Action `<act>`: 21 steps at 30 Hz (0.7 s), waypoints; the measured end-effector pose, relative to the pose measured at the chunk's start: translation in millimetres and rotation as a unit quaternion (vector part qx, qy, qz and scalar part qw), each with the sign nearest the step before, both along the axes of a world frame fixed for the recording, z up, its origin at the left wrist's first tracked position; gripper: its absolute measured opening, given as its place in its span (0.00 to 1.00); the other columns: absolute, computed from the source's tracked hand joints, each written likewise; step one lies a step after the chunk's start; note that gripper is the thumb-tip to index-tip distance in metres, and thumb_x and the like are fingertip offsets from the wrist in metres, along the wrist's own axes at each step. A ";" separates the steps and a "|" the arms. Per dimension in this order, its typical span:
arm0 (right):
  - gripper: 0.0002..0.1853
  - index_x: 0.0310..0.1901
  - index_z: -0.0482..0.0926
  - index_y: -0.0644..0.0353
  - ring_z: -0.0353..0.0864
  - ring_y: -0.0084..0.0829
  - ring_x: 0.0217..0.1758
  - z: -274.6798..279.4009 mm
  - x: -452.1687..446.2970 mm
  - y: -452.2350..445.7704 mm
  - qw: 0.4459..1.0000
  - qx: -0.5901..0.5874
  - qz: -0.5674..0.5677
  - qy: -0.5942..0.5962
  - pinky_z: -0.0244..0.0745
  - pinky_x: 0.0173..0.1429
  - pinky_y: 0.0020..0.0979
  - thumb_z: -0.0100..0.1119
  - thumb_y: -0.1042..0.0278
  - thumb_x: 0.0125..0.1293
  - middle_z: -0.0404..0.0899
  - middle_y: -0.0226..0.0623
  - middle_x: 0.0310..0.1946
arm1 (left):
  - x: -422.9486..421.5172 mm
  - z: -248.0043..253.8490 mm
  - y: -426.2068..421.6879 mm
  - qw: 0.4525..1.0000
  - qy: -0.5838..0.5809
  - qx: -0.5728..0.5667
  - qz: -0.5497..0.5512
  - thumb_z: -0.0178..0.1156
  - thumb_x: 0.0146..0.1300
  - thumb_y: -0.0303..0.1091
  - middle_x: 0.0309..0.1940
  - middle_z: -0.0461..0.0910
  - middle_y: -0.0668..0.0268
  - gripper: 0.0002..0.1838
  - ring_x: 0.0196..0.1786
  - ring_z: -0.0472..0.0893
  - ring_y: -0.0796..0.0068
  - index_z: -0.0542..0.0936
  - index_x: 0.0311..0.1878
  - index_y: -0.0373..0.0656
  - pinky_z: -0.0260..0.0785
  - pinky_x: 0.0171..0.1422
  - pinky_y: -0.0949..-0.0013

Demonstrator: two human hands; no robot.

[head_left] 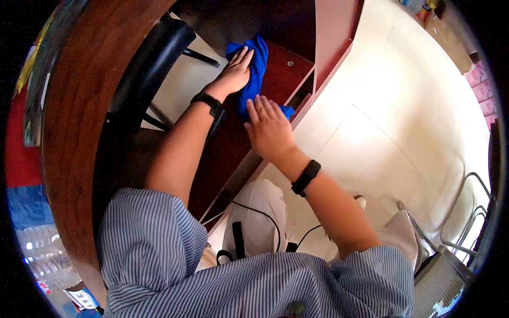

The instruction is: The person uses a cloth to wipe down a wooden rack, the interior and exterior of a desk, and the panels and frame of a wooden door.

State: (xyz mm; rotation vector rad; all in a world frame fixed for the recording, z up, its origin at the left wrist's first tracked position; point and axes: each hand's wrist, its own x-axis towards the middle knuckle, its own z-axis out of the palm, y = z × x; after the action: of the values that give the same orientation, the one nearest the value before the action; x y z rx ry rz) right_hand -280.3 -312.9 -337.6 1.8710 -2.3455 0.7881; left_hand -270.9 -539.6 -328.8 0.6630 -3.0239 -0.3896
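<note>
A bright blue cloth (258,68) lies bunched lengthwise on a dark reddish-brown wooden surface (286,58), low inside a piece of furniture. My left hand (237,75) rests on the cloth's far part with its fingers stretched out. Nearer to me, my right hand (269,127) lies with extended fingers over the cloth's near end, by the surface's front edge. A corner of blue cloth shows beside its fingers. Both palms face down, so their undersides are hidden. A black band sits on each wrist.
A dark wooden tabletop (74,122) curves along the left, beside a black chair (151,63). Pale floor tiles (371,116) spread to the right. A metal-framed chair (466,228) stands at the right edge. A thin black cable (260,211) crosses near my knee. Plastic bottles (47,257) sit lower left.
</note>
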 end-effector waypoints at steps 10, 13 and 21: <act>0.23 0.61 0.72 0.64 0.65 0.44 0.70 -2.5 -33.2 6.5 1.000 -0.026 0.012 -0.002 0.52 0.76 0.42 0.49 0.63 0.68 0.71 0.50 0.62 | -8.9 10.4 28.8 0.999 -0.017 -0.038 -0.023 0.46 0.69 0.36 0.75 0.52 0.51 0.28 0.75 0.54 0.46 0.60 0.71 0.41 0.48 0.78 0.53; 0.22 0.61 0.72 0.65 0.64 0.43 0.71 0.2 -34.6 11.6 0.998 -0.055 0.016 -0.020 0.52 0.76 0.42 0.48 0.64 0.68 0.71 0.50 0.62 | -13.3 6.2 27.4 0.996 -0.053 -0.069 -0.027 0.43 0.70 0.37 0.78 0.44 0.53 0.32 0.79 0.46 0.52 0.51 0.76 0.41 0.42 0.80 0.55; 0.20 0.61 0.73 0.56 0.63 0.43 0.71 -16.2 -76.6 -8.4 0.997 -0.058 -0.045 -0.014 0.52 0.77 0.42 0.47 0.62 0.70 0.70 0.46 0.64 | -61.4 -21.0 3.1 0.994 -0.094 -0.042 0.045 0.32 0.71 0.46 0.79 0.33 0.52 0.35 0.80 0.35 0.49 0.43 0.77 0.39 0.30 0.81 0.53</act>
State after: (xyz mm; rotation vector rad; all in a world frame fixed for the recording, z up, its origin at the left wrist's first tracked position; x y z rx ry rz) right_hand -356.9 -321.4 -353.7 1.7080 -2.3261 0.9259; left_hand -332.4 -536.5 -349.8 0.8724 -3.1489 -0.2060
